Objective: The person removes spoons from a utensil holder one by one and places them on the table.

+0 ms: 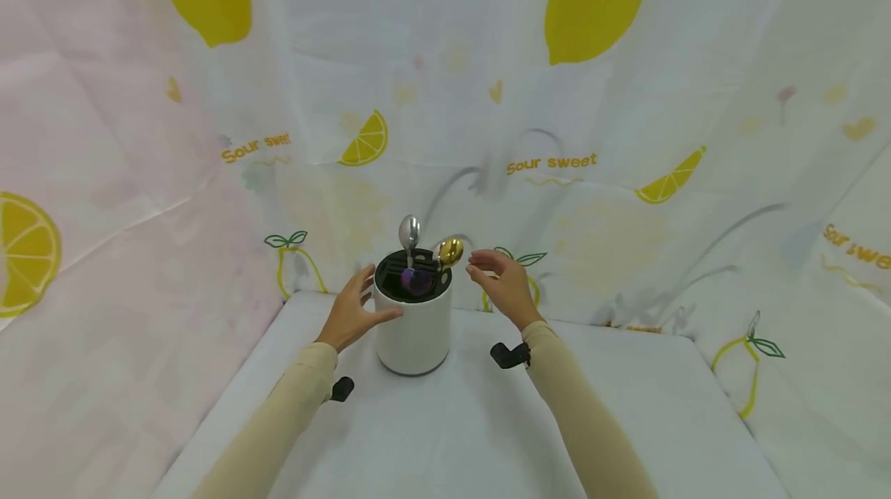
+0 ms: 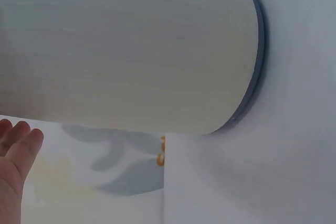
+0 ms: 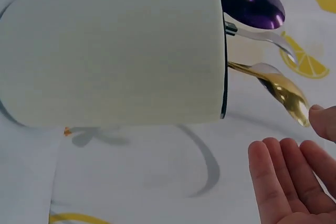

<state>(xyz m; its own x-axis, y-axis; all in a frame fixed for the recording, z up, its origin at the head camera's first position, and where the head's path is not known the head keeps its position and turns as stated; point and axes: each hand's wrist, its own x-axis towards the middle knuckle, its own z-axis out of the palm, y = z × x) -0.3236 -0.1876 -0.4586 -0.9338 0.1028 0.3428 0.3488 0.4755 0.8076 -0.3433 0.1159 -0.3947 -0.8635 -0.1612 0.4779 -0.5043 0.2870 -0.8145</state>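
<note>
A white cylindrical utensil holder (image 1: 414,338) with a black slotted top stands upright on the table. Out of it rise a silver spoon (image 1: 409,231), a gold spoon (image 1: 451,252) and a purple spoon (image 3: 253,6). At the holder's left side is my left hand (image 1: 350,310), fingers spread and thumb across its front; whether it touches the wall I cannot tell. My right hand (image 1: 505,282) hovers right of the gold spoon with fingers loosely extended. In the right wrist view, its thumb tip is close beside the gold bowl, and nothing lies in the palm.
The white table (image 1: 445,437) ends at a back edge just behind the holder. A lemon-print cloth (image 1: 445,97) hangs behind it and along both sides. Small black devices are strapped at both wrists, the right one (image 1: 510,355) below the sleeve cuff.
</note>
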